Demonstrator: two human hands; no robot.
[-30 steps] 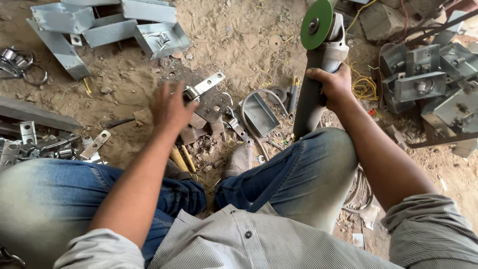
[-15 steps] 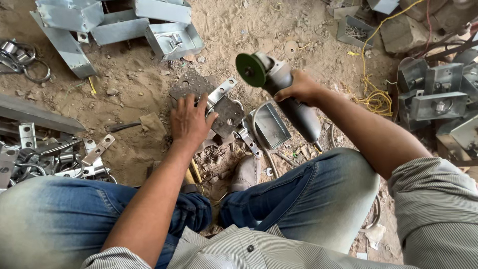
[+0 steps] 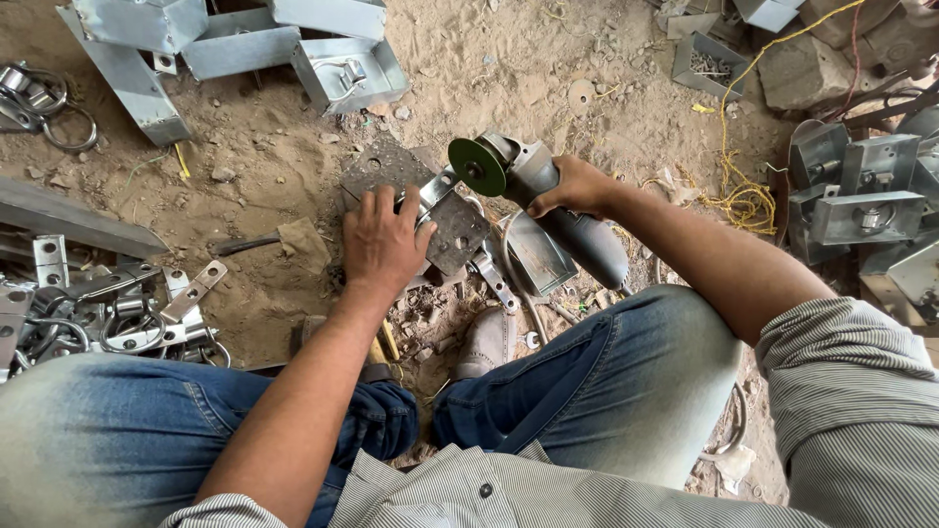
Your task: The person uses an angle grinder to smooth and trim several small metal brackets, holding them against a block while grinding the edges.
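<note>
Seated person pressed a metal plate to the sandy ground and held an angle grinder over it.

The sandy ground spread under everything, with two denim-clad knees at the bottom of the head view. Three grey folded sheet-metal housings lay at the upper left, and a stack of similar boxes stood at the right. One angle grinder, grey-bodied with a single green disc, hung just above the plate's right end; the right hand was clenched around its body. One dark, rusty, flat metal plate, drilled with small holes, lay on the ground between the knees and the housings. The left hand lay flat on it, fingers spread, pressing down. A yellow cord tangled near the right forearm, and one loose disc lay beyond the grinder.
</note>
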